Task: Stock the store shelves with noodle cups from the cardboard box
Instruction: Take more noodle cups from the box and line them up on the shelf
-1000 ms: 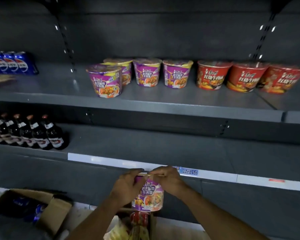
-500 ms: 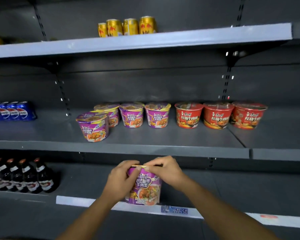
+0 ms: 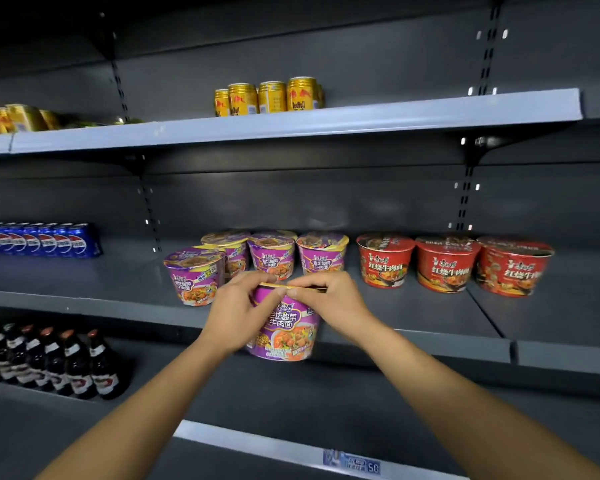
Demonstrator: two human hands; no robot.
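Currently: purple noodle cup (image 3: 284, 327), likely light, thin-walled, crushable; left hand (image 3: 238, 313) and right hand (image 3: 329, 306) pinch its stiffer rim, the preferred hold.

The noodle cup (image 3: 284, 327) is held between the left hand (image 3: 238, 306) and the right hand (image 3: 329, 303), just before the front edge of the middle shelf (image 3: 430, 327). Behind it on that shelf stands a row of three cups (image 3: 272, 254), with a fourth cup (image 3: 194, 273) before the row's left end. Three more cups (image 3: 445, 263) stand to the right, and soda cans (image 3: 39, 239) lie far left. Drink cans (image 3: 271, 95) stand on the top shelf (image 3: 395, 119). Bottles (image 3: 66, 362) stand at the left of the lower shelf (image 3: 291, 393).
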